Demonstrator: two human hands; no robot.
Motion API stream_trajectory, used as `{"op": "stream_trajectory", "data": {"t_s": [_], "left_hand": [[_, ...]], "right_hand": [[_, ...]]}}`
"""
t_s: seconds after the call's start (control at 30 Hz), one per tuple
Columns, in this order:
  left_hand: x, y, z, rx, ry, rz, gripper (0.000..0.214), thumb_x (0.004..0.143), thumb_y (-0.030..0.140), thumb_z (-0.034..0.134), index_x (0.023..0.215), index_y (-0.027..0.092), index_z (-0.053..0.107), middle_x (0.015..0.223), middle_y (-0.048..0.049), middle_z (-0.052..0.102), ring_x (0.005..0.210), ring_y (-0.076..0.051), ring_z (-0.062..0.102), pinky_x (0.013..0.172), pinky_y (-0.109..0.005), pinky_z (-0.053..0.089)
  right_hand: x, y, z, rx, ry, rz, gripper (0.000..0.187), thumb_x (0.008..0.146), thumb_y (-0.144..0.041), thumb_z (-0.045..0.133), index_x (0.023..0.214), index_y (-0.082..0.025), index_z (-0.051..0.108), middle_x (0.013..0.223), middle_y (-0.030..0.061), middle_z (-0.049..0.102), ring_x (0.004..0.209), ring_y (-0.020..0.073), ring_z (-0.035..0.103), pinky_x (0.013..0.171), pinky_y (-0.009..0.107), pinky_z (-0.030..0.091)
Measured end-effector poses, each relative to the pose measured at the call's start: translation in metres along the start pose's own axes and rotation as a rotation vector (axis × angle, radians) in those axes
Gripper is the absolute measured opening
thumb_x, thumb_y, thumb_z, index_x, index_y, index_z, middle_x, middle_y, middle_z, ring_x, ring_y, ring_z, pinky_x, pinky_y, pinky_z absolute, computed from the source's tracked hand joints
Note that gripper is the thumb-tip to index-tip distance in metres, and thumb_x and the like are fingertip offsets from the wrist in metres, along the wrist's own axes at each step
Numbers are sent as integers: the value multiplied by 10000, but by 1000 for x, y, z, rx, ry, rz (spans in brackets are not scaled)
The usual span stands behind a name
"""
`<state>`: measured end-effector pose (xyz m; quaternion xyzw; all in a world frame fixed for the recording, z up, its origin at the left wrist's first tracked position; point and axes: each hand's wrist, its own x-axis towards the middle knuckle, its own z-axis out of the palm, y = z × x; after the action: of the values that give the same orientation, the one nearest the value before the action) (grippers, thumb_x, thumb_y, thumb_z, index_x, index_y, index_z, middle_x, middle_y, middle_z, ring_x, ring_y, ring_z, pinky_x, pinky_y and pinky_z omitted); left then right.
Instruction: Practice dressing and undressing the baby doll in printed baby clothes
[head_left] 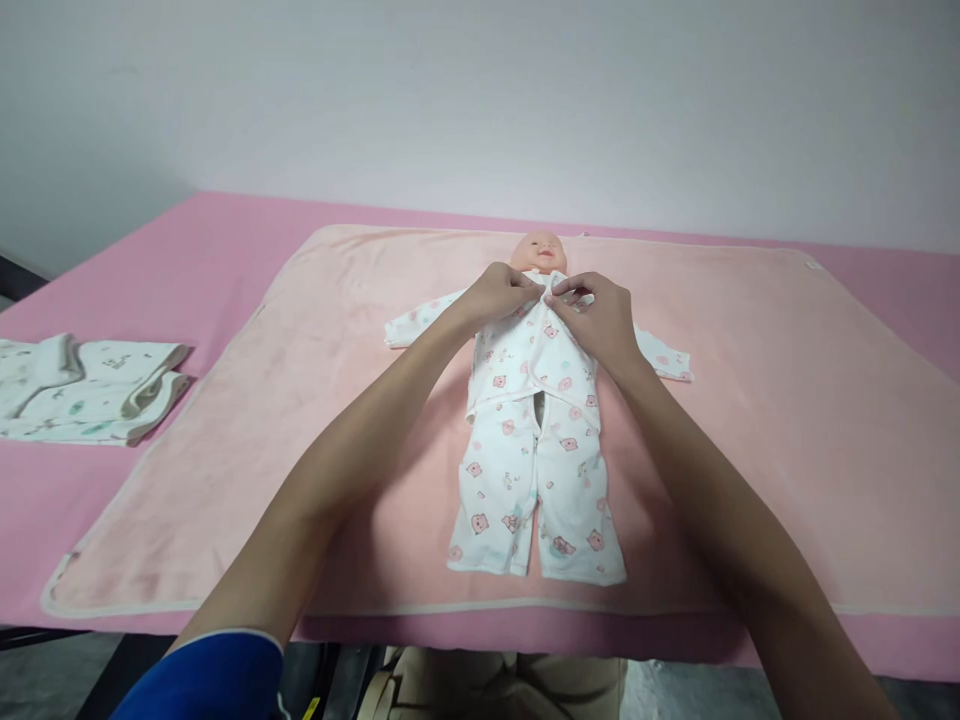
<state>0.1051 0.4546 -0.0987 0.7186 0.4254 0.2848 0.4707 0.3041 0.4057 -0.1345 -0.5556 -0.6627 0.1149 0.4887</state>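
A baby doll [538, 252] lies on its back in the middle of a peach blanket [750, 400], head toward the wall. It wears a white top [525, 355] and white trousers [536, 490], both printed with small pink animals. My left hand [499, 293] and my right hand [596, 315] meet at the doll's chest just under its chin. Both hands pinch the front edges of the top at the neckline, fingers closed on the cloth. The doll's sleeves spread out to either side.
Under the blanket is a pink table [150, 260] against a pale wall. A folded set of white printed baby clothes [82, 388] lies at the left, off the blanket. The table's near edge runs just in front of my body.
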Motion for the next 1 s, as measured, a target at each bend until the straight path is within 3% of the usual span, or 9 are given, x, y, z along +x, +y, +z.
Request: {"op": "stream_trajectory", "data": {"t_s": [0.17,0.27,0.4,0.67,0.83,1.0], "left_hand": [[0,3,8,35,42,-19,682,935,491,834,623,215,295,626,28,247,599,-90,225,603,-336,195],[4,1,13,48,86,-26,657,935,415,820,610,217,284,634,29,232,598,-87,221,614,-347,176],[8,-3,11,16,59,-47,569,955,285,738,594,216,303,620,26,260,583,-83,241,620,-344,185],[7,-3,4,-28,-34,-34,563,1022,256,650,577,197,309,605,23,270,550,-70,240,589,-309,177],[5,-1,5,-20,-26,-21,563,1033,272,668,584,194,337,603,23,276,538,-71,260,559,-290,182],[6,-3,8,3,-22,15,557,1059,296,637,636,213,284,611,35,242,557,-90,224,571,-302,198]], "right_hand": [[4,3,0,-36,-66,-2,250,896,-455,828,942,-233,723,1084,75,799,874,222,682,914,437,593],[4,5,0,-19,-99,20,290,898,-487,835,955,-238,699,1105,76,787,881,219,660,911,433,582],[4,7,-1,39,-147,89,284,917,-484,824,981,-243,686,1103,65,766,892,205,630,922,413,560],[7,8,-4,73,-229,130,277,966,-511,755,954,-243,685,1032,50,688,869,200,580,893,394,526],[10,13,-4,80,-248,113,291,979,-530,743,988,-245,682,1109,60,606,868,188,534,921,397,528],[13,23,-5,206,-309,138,388,977,-632,734,977,-259,628,1014,30,582,884,191,500,909,377,522]]}}
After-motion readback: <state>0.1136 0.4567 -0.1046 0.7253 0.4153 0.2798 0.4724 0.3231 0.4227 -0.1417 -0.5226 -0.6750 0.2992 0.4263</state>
